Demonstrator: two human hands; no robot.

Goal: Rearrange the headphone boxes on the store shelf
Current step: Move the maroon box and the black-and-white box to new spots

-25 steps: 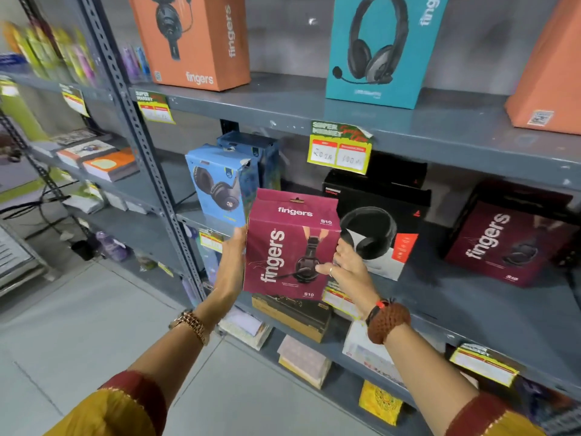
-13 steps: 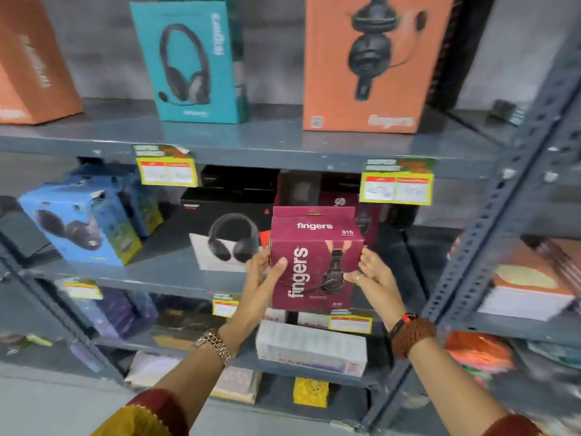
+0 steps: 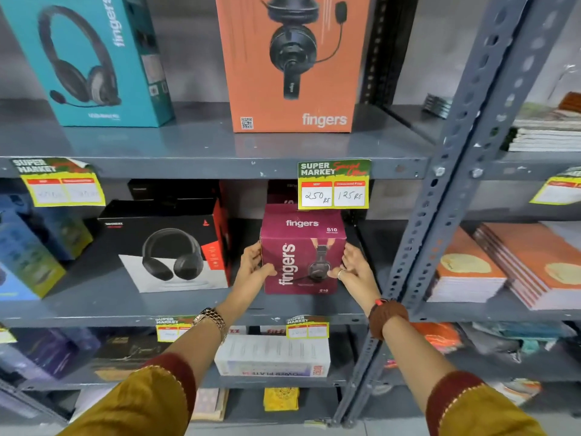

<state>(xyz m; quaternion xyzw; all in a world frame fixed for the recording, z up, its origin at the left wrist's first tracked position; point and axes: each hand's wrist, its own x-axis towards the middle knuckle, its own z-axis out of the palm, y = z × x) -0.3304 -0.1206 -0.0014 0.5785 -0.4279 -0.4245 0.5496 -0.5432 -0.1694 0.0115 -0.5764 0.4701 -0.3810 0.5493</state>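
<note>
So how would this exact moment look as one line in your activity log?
step: placing | item: maroon headphone box | left hand: gripping side | right hand: gripping side | spot: middle shelf, right of black headphone box

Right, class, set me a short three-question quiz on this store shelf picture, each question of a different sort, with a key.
1. True or false: both hands grip the maroon box, left hand on one side, right hand on the other.
2. Which box stands directly to the left of the maroon box on the same shelf? A) teal box B) black box C) orange box
3. Fill in: the price tag above the maroon box shows a discounted price of ___ rs.

Key: 1 true. 2 B, the black box; the teal box and orange box stand one shelf up. 3 125.
</note>
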